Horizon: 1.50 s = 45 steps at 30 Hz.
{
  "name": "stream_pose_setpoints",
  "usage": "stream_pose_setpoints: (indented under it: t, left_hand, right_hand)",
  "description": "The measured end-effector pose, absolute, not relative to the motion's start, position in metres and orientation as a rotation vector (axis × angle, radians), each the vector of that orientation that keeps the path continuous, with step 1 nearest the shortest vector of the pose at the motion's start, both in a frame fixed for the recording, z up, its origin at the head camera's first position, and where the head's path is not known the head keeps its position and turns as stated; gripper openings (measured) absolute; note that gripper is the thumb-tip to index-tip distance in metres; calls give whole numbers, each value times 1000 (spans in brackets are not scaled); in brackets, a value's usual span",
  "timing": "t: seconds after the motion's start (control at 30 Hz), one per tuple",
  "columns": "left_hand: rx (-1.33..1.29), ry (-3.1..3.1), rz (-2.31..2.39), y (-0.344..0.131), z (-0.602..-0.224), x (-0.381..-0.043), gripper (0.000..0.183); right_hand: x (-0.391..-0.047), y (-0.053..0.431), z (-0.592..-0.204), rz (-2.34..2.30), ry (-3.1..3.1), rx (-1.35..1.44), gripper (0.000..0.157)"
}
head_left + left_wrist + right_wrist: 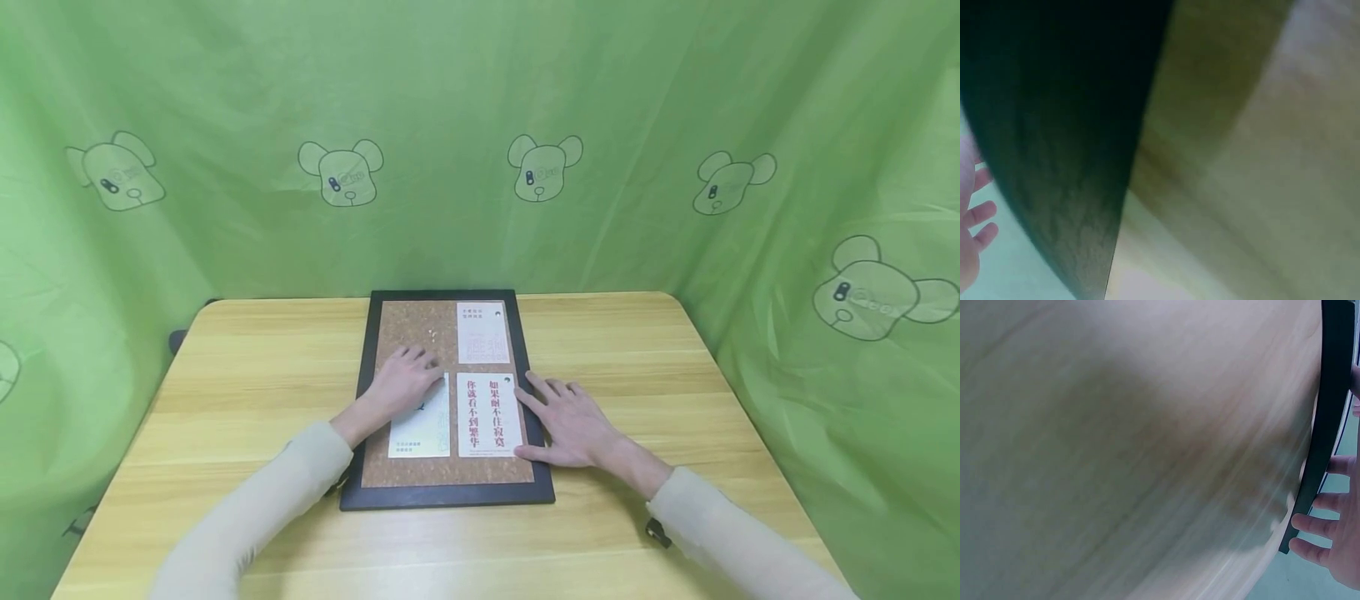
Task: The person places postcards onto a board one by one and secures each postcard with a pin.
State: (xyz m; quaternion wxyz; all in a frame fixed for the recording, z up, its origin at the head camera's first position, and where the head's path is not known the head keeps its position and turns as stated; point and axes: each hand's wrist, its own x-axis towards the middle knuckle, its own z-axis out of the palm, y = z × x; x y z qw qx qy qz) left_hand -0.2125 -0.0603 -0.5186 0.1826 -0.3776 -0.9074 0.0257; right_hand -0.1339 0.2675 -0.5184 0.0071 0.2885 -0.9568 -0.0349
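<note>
A cork board (pixel 420 472) with a black frame (pixel 446 497) lies on the table, several cards on it. My left hand (pixel 399 385) is over the lower-left card (pixel 420 429), covering its upper part. Its thumb reaches a small dark spot at that card's upper right corner; whether it touches cannot be told. On the frame's right side rests my right hand (pixel 572 425), fingers spread, fingertips by the edge of the card with red characters (pixel 487 417). The right wrist view shows those fingers (pixel 1315 525) against the black frame edge. In the left wrist view, fingertips (pixel 984 212) show beyond the dark frame.
Higher on the board is a pale card (pixel 482 333) with a dark round spot at its corner. The wooden table (pixel 622 350) extends on both sides of the board. A green curtain (pixel 442 233) with bear-head drawings hangs behind and around it.
</note>
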Motion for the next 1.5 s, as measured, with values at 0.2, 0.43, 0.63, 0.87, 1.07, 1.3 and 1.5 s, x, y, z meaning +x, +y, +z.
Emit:
stream_pose_setpoints:
  t: [0.2,0.43,0.63,0.87,1.07,1.3,1.5]
  left_hand:
    - [-1086,-2584,100,-59,-517,-214,22]
    - [-1118,-2588,158,-58,-515,-216,23]
    - [-1129,-2556,172,-57,-515,-218,24]
    - [-1180,-2534,228,-56,-516,-218,22]
    - [-1200,-2512,301,-56,-515,-216,22]
    - [-1225,-2489,287,-58,-518,-216,21]
    - [-1242,-2464,254,-58,-520,-216,18]
  right_hand:
    - [-134,267,-518,-104,-2992,905,103]
    - [-133,267,-518,-101,-2995,907,103]
    - [-133,268,-518,-111,-2996,907,103]
    - [-133,268,-519,-115,-2990,912,103]
    - [-134,269,-520,-123,-2988,910,104]
    - [-135,269,-519,-104,-2994,909,104]
    - [-134,269,-518,-93,-3001,907,103]
